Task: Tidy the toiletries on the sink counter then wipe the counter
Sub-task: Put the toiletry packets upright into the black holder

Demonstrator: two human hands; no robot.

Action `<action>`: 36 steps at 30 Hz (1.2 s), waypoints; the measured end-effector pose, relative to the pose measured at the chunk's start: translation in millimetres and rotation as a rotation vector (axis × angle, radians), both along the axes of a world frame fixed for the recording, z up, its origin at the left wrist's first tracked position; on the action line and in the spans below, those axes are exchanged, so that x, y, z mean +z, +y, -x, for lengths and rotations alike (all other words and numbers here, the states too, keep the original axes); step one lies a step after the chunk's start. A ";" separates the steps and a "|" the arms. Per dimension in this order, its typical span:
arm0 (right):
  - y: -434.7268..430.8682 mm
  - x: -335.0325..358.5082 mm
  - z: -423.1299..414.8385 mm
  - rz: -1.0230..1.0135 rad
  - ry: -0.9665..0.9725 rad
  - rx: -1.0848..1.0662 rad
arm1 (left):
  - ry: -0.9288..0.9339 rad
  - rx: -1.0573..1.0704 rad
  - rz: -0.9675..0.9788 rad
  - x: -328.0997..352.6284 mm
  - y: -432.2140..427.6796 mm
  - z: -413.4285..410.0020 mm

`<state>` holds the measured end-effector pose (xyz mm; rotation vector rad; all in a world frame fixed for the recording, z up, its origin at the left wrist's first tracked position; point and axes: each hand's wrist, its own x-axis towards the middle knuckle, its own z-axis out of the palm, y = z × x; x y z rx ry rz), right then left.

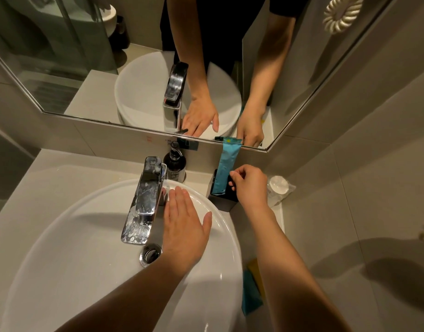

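A blue toothpaste tube (pixel 224 164) stands upright in a black holder (pixel 221 198) at the back right corner of the counter, its top leaning on the mirror edge. My right hand (pixel 250 185) is at the holder's right side, thumb and forefinger pinched on its rim next to the tube. Fingers spread, my left hand (pixel 184 224) lies flat on the back rim of the white basin (pixel 86 271), beside the chrome tap (pixel 143 200), holding nothing. A dark pump bottle (pixel 174 164) stands behind the tap against the wall.
A plastic-wrapped white cup (pixel 279 186) sits in the corner right of the holder. A blue and yellow cloth (pixel 251 293) lies on the narrow counter strip right of the basin. The mirror (pixel 110 56) hangs above, tiled walls close in on the right.
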<state>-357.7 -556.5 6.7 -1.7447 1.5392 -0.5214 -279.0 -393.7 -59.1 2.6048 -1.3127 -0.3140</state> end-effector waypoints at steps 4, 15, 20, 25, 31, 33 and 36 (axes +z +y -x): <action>2.8 9.2 13.8 0.053 -0.003 -0.035 | 0.016 -0.007 -0.017 2.1 -0.6 -0.1; 70.1 -29.1 140.2 -0.147 0.328 -0.174 | 0.024 -0.013 -0.073 7.0 -0.5 2.9; 80.2 -52.9 145.6 -0.248 0.420 -0.159 | 0.038 -0.011 -0.064 6.5 -0.7 2.7; 74.3 -65.1 140.9 -0.240 0.368 -0.179 | 0.030 -0.005 -0.065 6.9 -1.9 2.5; 63.7 -71.0 146.5 -0.223 0.346 -0.175 | 0.019 -0.004 -0.056 6.5 -1.9 3.2; 66.1 -63.4 147.0 -0.253 0.290 -0.188 | 0.015 -0.004 -0.050 4.8 -2.2 2.2; 71.7 -44.1 149.1 -0.219 0.152 -0.202 | 0.011 -0.007 -0.046 3.2 -1.9 1.2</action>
